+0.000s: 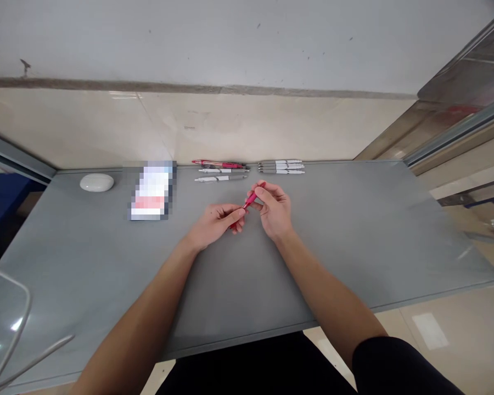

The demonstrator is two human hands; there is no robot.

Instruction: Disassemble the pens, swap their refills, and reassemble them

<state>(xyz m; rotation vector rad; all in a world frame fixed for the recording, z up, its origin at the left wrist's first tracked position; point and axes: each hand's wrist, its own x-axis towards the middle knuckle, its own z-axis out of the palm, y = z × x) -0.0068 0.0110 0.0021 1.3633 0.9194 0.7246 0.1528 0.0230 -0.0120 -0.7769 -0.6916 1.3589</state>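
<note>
The left hand (219, 224) and right hand (276, 208) pinch a red pen (252, 197) over the worktop (354, 230), its handling seemingly unfinished, while white-and-grey pens (287, 171) lie grouped beyond, mixed pens (223, 178) to their left.

1. Your table (374, 236): wall (247, 126) behind its far edge.
2. Near that edge: left pen group (220, 178) and right pen group (280, 171), small gap between.
3. Phone (150, 189) lies left of the left group; oval object (96, 182) further left.
4. Held pen (251, 199) spans your left hand (214, 222) and right hand (275, 208), on your side of both groups.
5. Cable (51, 349): near left corner.
</note>
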